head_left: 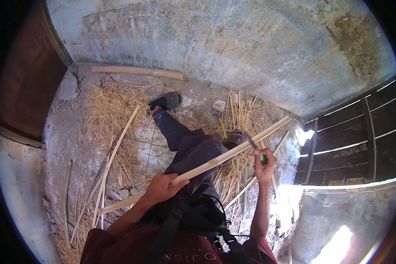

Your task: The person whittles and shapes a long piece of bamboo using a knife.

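Note:
A long split bamboo strip (215,162) slants across my lap, from low on the left to high on the right. My left hand (163,188) is closed around it near its lower half. My right hand (265,165) grips a knife with a green handle (263,158). The knife's dark blade (250,140) points up and to the left and lies against the strip's upper part. Whether its edge has entered the bamboo, I cannot tell.
Bamboo shavings (112,110) cover the floor at left, with more under the strip at right. A bamboo pole (136,71) lies along the back wall. Thin strips (112,158) lie at my left. A small box (218,108) sits beyond my knee. Dark slatted boards (347,141) stand at right.

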Available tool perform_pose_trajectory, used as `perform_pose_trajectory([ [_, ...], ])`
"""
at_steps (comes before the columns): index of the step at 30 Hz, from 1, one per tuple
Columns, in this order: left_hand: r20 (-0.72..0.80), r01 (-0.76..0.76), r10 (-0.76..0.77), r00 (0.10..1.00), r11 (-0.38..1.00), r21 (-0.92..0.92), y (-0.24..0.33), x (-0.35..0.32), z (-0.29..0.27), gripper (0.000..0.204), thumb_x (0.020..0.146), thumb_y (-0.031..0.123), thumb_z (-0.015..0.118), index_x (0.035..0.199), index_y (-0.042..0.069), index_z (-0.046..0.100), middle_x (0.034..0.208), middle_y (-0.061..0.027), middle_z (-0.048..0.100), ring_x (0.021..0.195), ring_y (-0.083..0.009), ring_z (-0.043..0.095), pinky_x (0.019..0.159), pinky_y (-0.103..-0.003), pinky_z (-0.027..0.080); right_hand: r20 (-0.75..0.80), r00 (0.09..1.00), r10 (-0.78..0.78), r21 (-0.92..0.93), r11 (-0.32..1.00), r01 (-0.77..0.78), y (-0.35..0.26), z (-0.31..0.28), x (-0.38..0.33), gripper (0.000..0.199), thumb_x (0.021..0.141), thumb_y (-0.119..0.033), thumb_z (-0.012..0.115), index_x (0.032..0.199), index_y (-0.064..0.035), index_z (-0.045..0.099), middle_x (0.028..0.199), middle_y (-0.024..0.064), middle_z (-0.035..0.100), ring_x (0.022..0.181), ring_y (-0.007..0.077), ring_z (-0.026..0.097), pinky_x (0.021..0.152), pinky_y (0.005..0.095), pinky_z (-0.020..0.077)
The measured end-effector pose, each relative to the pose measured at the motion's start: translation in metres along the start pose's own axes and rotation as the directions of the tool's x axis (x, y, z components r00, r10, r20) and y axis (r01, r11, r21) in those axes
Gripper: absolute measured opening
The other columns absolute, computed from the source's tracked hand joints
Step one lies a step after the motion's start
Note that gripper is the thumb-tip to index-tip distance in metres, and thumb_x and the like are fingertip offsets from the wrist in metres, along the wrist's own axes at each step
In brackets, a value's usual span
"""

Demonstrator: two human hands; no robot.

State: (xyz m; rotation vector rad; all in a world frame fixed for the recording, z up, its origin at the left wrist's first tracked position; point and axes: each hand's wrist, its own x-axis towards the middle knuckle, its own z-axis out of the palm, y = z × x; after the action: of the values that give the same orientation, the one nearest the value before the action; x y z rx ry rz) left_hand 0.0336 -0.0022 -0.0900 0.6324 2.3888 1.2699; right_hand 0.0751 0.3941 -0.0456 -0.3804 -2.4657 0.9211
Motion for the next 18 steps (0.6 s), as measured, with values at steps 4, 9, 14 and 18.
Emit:
perform_pose_trajectory([
  [4, -0.011, -0.005, 0.005, 1.0, 0.999, 0.042, 0.004, -0.003, 0.001, 0.053, 0.1, 0.055, 0.073, 0.091, 0.003, 0.077, 0.066, -0.0228, 0.066, 0.065, -0.0467, 0.069, 0.064, -0.055, 0.054, -0.167, 0.986, -0.027, 0.064, 0.997, 0.039, 0.029, -0.017, 0.028, 0.02, 0.101, -0.012, 0.078, 0.09, 0.0004, 0.067, 0.076, 0.0096, 0.071, 0.071, 0.0095, 0.057, 0.062, 0.0308, 0.0442],
  [9, -0.059, -0.034, 0.037, 0.998, 0.999, 0.041, 0.01, -0.005, 0.003, 0.053, 0.101, 0.054, 0.073, 0.093, 0.001, 0.076, 0.063, -0.0216, 0.063, 0.062, -0.0453, 0.067, 0.06, -0.052, 0.051, -0.092, 0.994, -0.062, 0.0, 0.998, 0.062, 0.038, -0.029, 0.046, 0.018, 0.1, -0.011, 0.078, 0.09, 0.0009, 0.068, 0.074, 0.0092, 0.069, 0.07, 0.0107, 0.056, 0.063, 0.0314, 0.0447],
  [14, 0.013, 0.046, -0.047, 0.999, 0.997, 0.069, 0.011, -0.006, 0.002, 0.059, 0.101, 0.06, 0.067, 0.091, 0.003, 0.075, 0.069, -0.0242, 0.068, 0.07, -0.0483, 0.07, 0.068, -0.056, 0.056, -0.093, 0.987, -0.129, -0.015, 0.992, 0.128, 0.035, -0.028, 0.047, 0.016, 0.099, -0.011, 0.078, 0.091, 0.0003, 0.069, 0.074, 0.0112, 0.067, 0.065, 0.0131, 0.055, 0.06, 0.0319, 0.0443],
  [18, 0.007, 0.038, -0.039, 0.999, 0.995, 0.094, 0.011, -0.007, 0.003, 0.06, 0.101, 0.062, 0.067, 0.09, 0.004, 0.075, 0.069, -0.0237, 0.069, 0.072, -0.0481, 0.071, 0.07, -0.057, 0.056, -0.11, 0.988, -0.113, -0.108, 0.989, 0.101, 0.056, -0.035, 0.044, 0.017, 0.101, -0.013, 0.076, 0.092, -0.0001, 0.069, 0.074, 0.0134, 0.068, 0.065, 0.0191, 0.061, 0.062, 0.0342, 0.0482],
])
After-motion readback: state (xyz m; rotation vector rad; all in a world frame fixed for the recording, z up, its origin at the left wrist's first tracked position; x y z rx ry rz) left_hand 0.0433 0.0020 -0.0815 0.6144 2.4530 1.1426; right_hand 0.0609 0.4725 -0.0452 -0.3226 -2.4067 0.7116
